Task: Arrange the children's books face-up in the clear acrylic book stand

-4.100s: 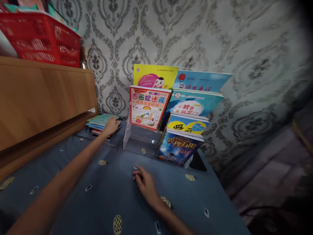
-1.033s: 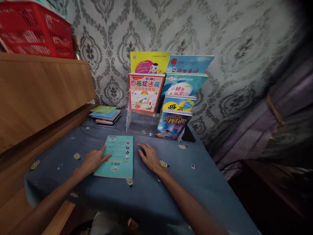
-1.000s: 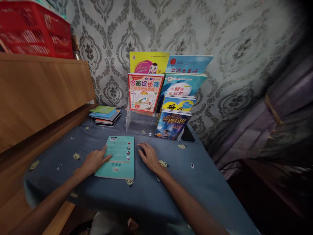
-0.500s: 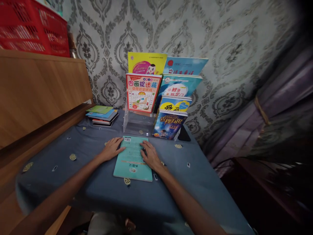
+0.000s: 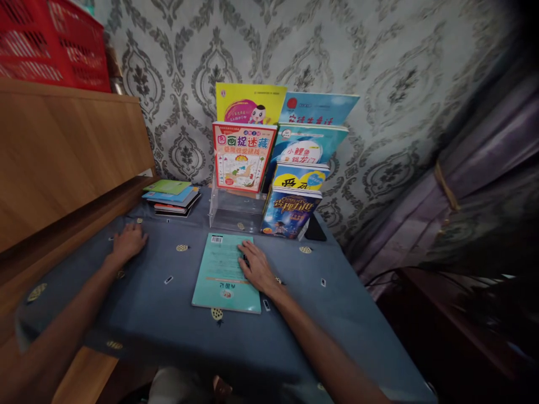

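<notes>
The teal book (image 5: 227, 275) lies flat on the cloth (image 5: 177, 314), barcode side up, the right hand (image 5: 256, 266) resting with fingers spread over its two o'clock edge, probably to steady it; nothing is pinched. The left hand (image 5: 129, 244), between nine and ten o'clock from the book, is loose-fingered and holds nothing. Towards eleven sits a thin, uneven pile (image 5: 174, 199). At twelve, the rack (image 5: 225, 219) is transparent, likely hard plastic, apparently stepped so each cover shows above the next; its glossy paperbacks (image 5: 244, 157) lean back, while the cloth looks soft.
</notes>
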Motion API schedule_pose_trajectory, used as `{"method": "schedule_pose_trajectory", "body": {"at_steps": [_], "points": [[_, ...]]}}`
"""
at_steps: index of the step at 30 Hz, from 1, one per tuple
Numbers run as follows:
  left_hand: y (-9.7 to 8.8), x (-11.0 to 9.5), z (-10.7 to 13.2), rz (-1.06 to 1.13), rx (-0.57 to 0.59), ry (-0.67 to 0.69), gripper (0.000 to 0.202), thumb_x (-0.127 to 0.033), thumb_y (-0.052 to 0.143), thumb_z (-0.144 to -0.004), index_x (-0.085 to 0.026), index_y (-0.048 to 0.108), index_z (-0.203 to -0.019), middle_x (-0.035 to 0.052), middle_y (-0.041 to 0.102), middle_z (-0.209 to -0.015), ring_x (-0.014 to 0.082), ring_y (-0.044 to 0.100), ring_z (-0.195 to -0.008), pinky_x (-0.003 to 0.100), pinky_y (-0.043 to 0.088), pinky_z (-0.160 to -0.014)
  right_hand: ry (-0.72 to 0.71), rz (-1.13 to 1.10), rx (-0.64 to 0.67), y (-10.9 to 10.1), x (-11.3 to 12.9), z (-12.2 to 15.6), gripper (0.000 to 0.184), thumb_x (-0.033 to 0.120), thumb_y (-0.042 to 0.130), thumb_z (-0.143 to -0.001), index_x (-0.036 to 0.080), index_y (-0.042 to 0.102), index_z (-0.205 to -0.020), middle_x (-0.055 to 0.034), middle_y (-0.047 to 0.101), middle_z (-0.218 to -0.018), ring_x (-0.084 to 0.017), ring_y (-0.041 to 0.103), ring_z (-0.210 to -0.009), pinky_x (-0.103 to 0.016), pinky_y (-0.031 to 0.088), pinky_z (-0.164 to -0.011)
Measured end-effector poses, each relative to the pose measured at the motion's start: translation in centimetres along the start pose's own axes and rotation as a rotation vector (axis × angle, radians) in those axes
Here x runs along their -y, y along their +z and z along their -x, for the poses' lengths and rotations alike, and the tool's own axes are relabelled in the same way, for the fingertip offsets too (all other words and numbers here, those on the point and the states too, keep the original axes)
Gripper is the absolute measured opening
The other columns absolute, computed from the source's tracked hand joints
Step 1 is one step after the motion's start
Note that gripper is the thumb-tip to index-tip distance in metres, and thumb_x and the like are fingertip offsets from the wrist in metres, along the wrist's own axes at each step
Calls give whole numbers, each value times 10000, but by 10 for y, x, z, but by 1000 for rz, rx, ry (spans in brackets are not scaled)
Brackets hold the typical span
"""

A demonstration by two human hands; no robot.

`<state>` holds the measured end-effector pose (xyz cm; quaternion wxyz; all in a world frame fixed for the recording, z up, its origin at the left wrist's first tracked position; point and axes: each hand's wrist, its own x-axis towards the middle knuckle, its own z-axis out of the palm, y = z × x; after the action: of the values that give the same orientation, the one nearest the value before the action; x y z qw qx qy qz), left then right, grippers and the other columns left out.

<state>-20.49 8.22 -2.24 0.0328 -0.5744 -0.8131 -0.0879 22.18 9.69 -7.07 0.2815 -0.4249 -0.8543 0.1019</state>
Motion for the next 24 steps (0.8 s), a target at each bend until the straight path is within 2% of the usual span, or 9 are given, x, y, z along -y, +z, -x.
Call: {"method": "schedule_pose_trajectory", "body": {"at_steps": [1,3,5,6,8,10,15,20,24], "points": [[1,-14,4,28,-11,83,511,-349,398,-926,-61,587,-1303,263,508,-1454,407,478,-1363,614,377,-1103,-1,2,-3,0,0,0,451,284,466,-961,145,594,-1370,-170,536,-1480,-287,436,-1429,-526,370,-1160],[8,-53,13,102,6,268,475,-322,376,-945,-142,580,-1334,133,566,-1442,261,531,-1337,416,406,-1141,0,1,-8,1,1,-1,443,276,473,-956,145,604,-1358,-176,542,-1473,-291,441,-1426,-534,368,-1158],[17,-97,25,246,21,545,460,-322,361,-965,-152,591,-1326,111,600,-1410,239,541,-1322,408,407,-1145,8,-4,-2,0,2,-1,440,270,479,-953,146,605,-1357,-176,538,-1476,-292,438,-1427,-541,360,-1161],[22,-118,30,292,16,623,453,-331,361,-976,-153,597,-1319,113,600,-1409,240,538,-1326,412,409,-1145,17,-7,7,-1,3,0,441,269,481,-954,144,603,-1359,-177,533,-1481,-292,434,-1431,-540,355,-1163],[30,-150,40,317,9,686,430,-322,376,-986,-154,607,-1308,118,618,-1384,243,559,-1297,414,425,-1132,39,-10,29,-5,5,1,444,270,481,-957,138,594,-1365,-179,521,-1491,-288,420,-1440,-532,351,-1166],[35,-167,48,302,-23,680,398,-293,400,-983,-173,619,-1292,115,637,-1354,253,574,-1271,438,429,-1127,55,1,48,-9,8,1,446,270,480,-962,149,579,-1381,-175,520,-1494,-285,416,-1443,-537,331,-1174],[45,-169,52,320,-85,626,389,-249,415,-976,-174,632,-1290,117,626,-1376,260,570,-1293,439,416,-1146,-38,32,115,-8,27,-19,486,267,453,-987,189,472,-1466,-151,532,-1490,-266,391,-1459,-570,213,-1220],[49,-163,48,337,-91,640,397,-226,421,-959,-167,630,-1291,120,633,-1369,252,586,-1280,416,450,-1120,-135,-34,231,20,50,-59,543,239,329,-1012,121,333,-1543,-158,418,-1573,-225,330,-1493,-465,272,-1228],[48,-163,47,324,-78,630,403,-210,431,-946,-165,639,-1288,120,627,-1380,250,597,-1269,413,451,-1123,-127,-29,239,36,51,-74,539,205,340,-998,56,370,-1516,-200,415,-1563,-245,347,-1484,-449,298,-1221]]}}
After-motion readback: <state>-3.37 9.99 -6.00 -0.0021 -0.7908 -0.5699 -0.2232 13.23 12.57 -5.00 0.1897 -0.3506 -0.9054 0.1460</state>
